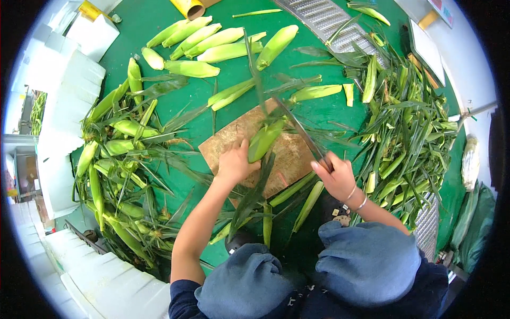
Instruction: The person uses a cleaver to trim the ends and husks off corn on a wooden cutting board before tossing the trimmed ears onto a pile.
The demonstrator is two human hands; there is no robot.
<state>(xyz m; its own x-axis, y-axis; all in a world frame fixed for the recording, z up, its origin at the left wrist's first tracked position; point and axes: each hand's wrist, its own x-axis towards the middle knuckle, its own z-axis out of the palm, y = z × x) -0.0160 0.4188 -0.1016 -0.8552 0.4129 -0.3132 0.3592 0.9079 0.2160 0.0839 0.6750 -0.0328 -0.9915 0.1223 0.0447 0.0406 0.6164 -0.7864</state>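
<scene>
My left hand (235, 164) is closed round the lower part of a green ear of corn in its husk (265, 139), holding it over a worn wooden chopping board (292, 157). Long leaves trail from the ear toward me and away from me. In my right hand (336, 178) is the handle of a long kitchen knife (300, 130). Its blade slants up and to the left, beside the ear's far end; whether it touches the ear I cannot tell. Cut husk pieces (308, 206) lie at the board's near edge.
Several trimmed ears (220, 40) lie on the green floor (180, 109) beyond the board. A pile of leafy ears (125, 175) is at the left, beside white foam boxes (69, 117). At the right rises a heap of leaves and husks (409, 133), near a perforated metal strip (324, 18).
</scene>
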